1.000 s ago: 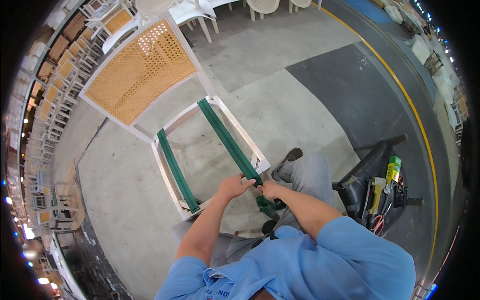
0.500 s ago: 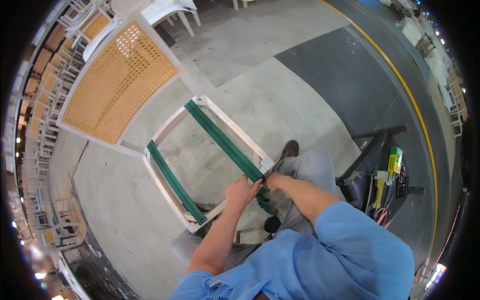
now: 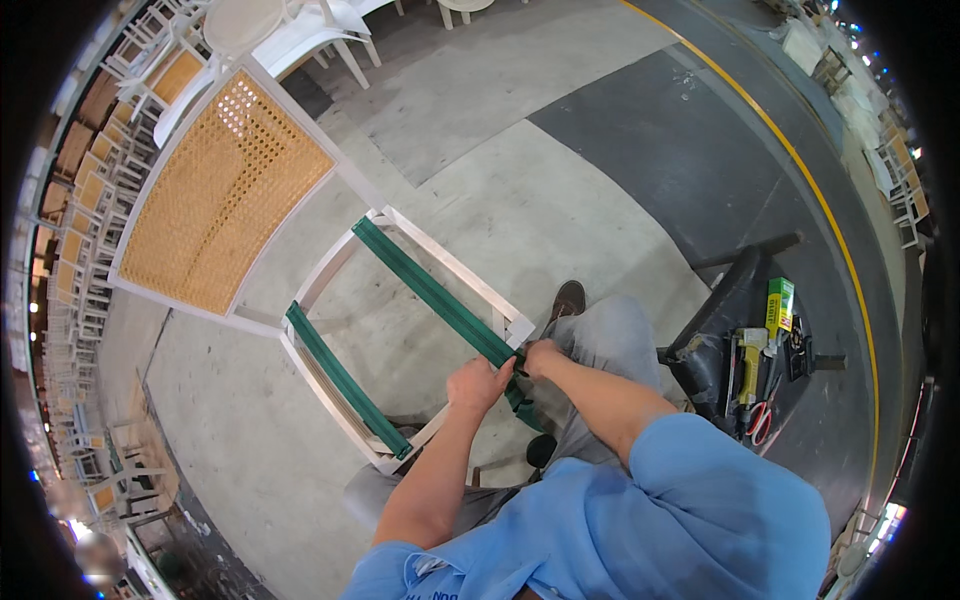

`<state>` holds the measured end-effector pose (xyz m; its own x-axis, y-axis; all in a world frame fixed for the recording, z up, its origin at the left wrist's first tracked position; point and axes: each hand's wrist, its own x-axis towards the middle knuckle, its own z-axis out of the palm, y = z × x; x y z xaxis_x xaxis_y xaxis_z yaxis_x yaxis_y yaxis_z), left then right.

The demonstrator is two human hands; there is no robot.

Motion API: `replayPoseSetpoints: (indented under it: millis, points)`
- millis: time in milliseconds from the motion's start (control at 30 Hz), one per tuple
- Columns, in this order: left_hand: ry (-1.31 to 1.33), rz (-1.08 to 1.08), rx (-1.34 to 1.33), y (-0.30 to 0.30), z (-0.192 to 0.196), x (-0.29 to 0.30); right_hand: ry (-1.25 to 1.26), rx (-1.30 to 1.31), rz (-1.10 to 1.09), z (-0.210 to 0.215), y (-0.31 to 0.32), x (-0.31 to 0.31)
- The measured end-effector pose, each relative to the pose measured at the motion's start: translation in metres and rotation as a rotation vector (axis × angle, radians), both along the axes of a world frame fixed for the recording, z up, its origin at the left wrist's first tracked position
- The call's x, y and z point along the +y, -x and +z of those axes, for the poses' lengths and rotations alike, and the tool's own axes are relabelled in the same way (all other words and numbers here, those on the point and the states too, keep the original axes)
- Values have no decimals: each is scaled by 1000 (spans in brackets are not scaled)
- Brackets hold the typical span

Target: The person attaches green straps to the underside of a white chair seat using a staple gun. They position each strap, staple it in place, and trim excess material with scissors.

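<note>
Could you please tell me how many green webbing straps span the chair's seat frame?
2: one green webbing strap near the left side of the seat frame, the other strap toward the right, its near end at the left hand. None seems hidden.

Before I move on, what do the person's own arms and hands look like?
The left hand and right hand are bare, without gloves; both forearms are uncovered below the short, loose sleeves of a light-blue shirt.
</note>
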<state>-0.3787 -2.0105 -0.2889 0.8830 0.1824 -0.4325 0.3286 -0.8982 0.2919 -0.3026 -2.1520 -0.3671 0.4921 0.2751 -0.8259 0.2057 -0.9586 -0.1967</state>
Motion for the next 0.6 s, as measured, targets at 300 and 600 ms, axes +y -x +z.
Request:
replayPoseSetpoints:
  millis: [300,600]
  points:
    - [-8,-21,-25,-3,1,-9,-582,876,-2007,25,32,12]
    - [-41,-30,-18,-7,0,-10,-822,841,-2490,-58,23,30]
